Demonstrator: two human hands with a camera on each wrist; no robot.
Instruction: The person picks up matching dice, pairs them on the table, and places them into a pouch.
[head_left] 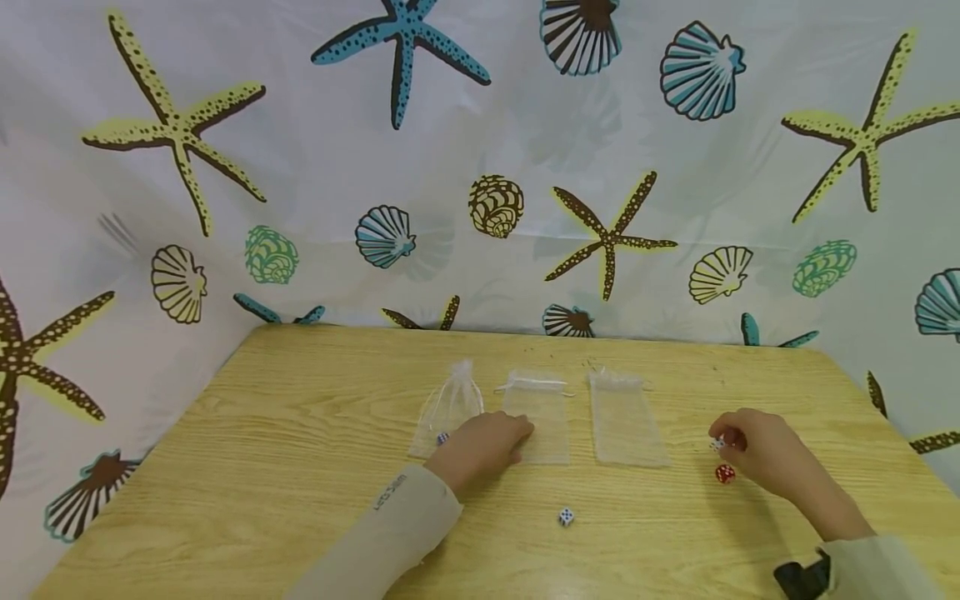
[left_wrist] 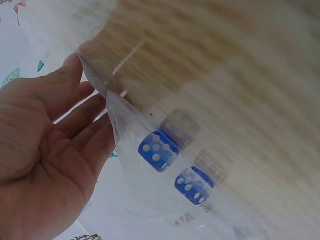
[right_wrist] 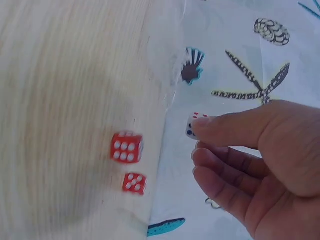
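My right hand [head_left: 757, 450] pinches a white die [right_wrist: 191, 128] with red and blue pips between thumb and index finger, above the wood. Below it lie a larger red die [right_wrist: 126, 148] and a smaller red die [right_wrist: 134, 184], both with white pips. My left hand [head_left: 483, 446], fingers loosely extended, rests over the left side of the middle sheer pouch [head_left: 546, 425]. Its wrist overlaps the left sheer pouch [head_left: 429, 421], where two blue dice, one larger [left_wrist: 158, 151] and one smaller [left_wrist: 194, 185], show through the mesh in the left wrist view.
A third sheer drawstring pouch [head_left: 628, 425] lies flat to the right of the middle one. Nearer the front, a white die [head_left: 566, 517] sits on the wooden table [head_left: 300, 417]. A curtain [head_left: 450, 167] printed with shells and starfish hangs along the back and sides.
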